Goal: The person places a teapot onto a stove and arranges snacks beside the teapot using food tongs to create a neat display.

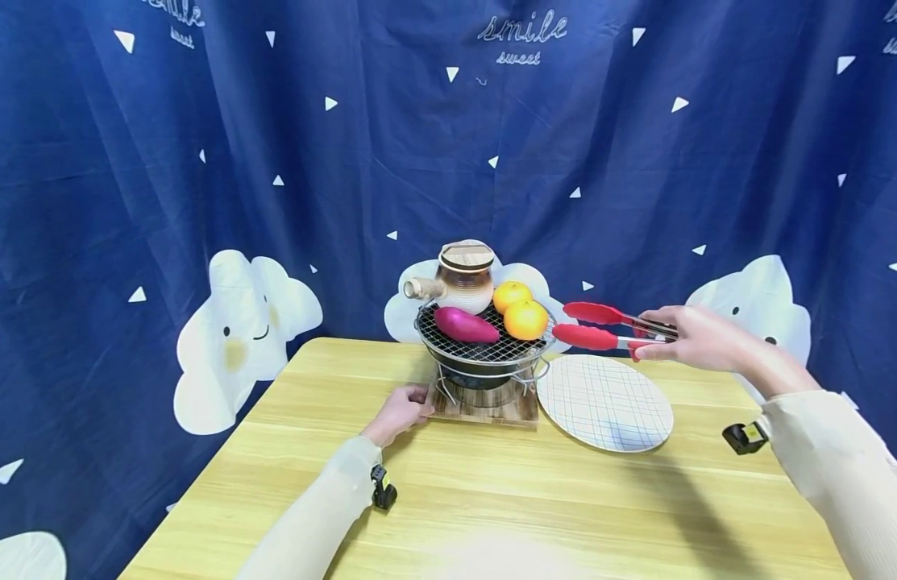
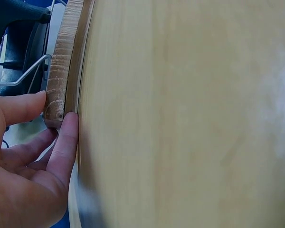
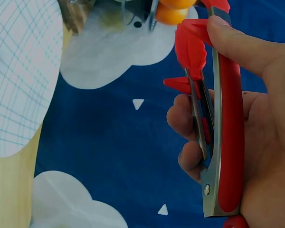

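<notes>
In the head view my left hand grips the left edge of a wooden board, thumb on one face and fingers at the other in the left wrist view. On that board stands a round tabletop grill with black mesh. A purple sweet potato, two oranges and a small clay pot with a wooden lid sit on the mesh. My right hand holds red-tipped tongs, their tips apart and pointing at the oranges, with nothing between them.
Right of the grill lies a white round plate with a blue grid pattern, below the tongs. The light wooden table ends at a blue curtain with white clouds. A wire leg or handle juts from the grill's right side.
</notes>
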A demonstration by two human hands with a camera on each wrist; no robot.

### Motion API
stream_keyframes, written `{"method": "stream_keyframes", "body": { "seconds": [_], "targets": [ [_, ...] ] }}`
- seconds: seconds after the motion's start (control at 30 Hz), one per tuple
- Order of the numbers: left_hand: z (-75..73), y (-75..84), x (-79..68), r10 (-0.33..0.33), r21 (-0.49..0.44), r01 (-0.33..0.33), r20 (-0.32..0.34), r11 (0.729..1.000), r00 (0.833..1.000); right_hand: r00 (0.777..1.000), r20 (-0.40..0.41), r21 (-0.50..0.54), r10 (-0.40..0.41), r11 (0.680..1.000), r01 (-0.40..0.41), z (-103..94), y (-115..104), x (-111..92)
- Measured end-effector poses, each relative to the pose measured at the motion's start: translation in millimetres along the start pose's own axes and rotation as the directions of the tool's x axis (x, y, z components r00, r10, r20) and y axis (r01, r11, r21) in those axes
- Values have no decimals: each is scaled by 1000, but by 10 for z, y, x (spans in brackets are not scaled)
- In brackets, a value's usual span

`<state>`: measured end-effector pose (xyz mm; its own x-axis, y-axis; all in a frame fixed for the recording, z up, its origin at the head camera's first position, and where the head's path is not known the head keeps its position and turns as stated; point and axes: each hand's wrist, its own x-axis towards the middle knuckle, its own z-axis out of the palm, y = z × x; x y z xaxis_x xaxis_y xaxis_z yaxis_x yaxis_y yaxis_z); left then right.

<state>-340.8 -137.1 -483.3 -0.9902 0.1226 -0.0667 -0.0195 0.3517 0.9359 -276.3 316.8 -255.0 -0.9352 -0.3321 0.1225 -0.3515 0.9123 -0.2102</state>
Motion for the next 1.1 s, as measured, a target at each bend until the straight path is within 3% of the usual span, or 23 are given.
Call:
{"method": "stream_keyframes", "body": {
  "seconds": [0.5,1.1],
  "targets": [
    [1,16,-15,1,-15,-1,9,1000,1000,997,-65,57,-35,998,38,265,385,-220],
    [-3,-22,42,5,-26,-5,5,1000,1000,995,-101,151,12,988,3,604,787,-403]
  ]
}}
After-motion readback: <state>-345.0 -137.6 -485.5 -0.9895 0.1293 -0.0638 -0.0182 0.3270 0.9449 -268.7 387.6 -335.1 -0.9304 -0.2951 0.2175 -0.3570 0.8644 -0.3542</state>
